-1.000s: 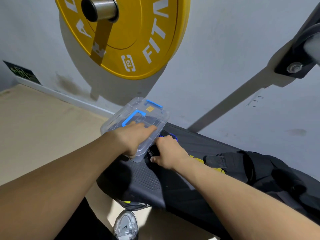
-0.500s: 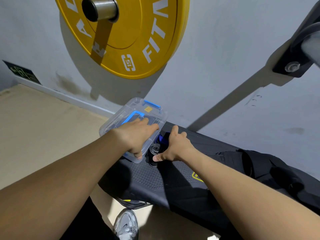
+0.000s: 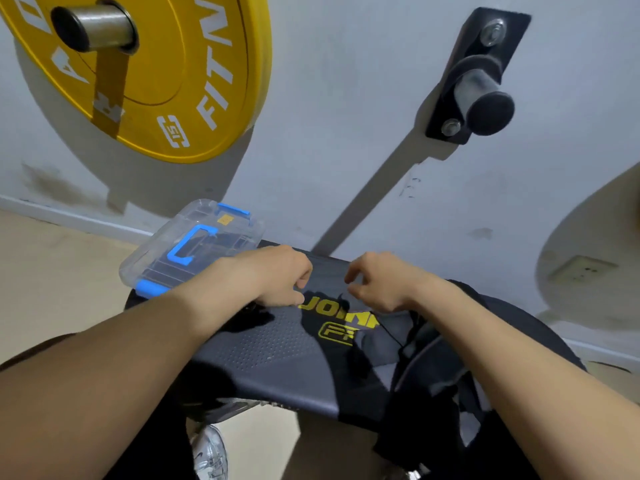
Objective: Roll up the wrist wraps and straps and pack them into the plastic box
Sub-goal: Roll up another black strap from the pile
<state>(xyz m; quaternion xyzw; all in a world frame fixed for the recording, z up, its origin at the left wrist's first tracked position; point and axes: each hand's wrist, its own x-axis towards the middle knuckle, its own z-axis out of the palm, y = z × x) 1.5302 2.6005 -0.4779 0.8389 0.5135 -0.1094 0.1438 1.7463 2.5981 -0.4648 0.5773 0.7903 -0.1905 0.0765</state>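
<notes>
View: head camera, the only one I have.
Landmark: bench (image 3: 270, 355), dark padded top with yellow lettering; every place below is given from it.
Box: clear plastic box (image 3: 156, 268) on the far left end of the bench, blue handle and blue latches, lid on.
Box contents: dark shapes show through the lid. I cannot tell what they are.
Wraps: I see no loose wraps or straps on the bench top. They may be in the box or under the hands.
Left hand (image 3: 277, 280): over the far middle of the bench, just beside the box's near right corner. Its fingers (image 3: 303, 280) are curled inward; whether they grip anything I cannot tell.
Right hand (image 3: 379, 282): over the far middle of the bench, near the left hand but apart from it. Thumb and fingers (image 3: 353, 271) are bent toward each other; whether they pinch something I cannot tell.
Cord (image 3: 391, 336): a thin dark line runs from under the right hand toward the bag.
Bag (image 3: 436, 358): black, slumped on the right part of the bench.
Step, my judgement: packing looks close to finished, since the lid is on and both hands are off the box.
Next move, my judgement: check the bench and bag for any piece left over. If there is one, it needs a tight roll and the latches must be opened again.
Surface: lightly dimpled padding, flat enough for rolling.
Room: grey wall (image 3: 346, 150) behind the bench, with a yellow weight plate (image 3: 180, 81) on a peg above its left end and a bare peg (image 3: 485, 98) above its right.
Floor (image 3: 52, 271): beige, to the left of the bench. A shoe (image 3: 209, 455) sits below its near edge.
</notes>
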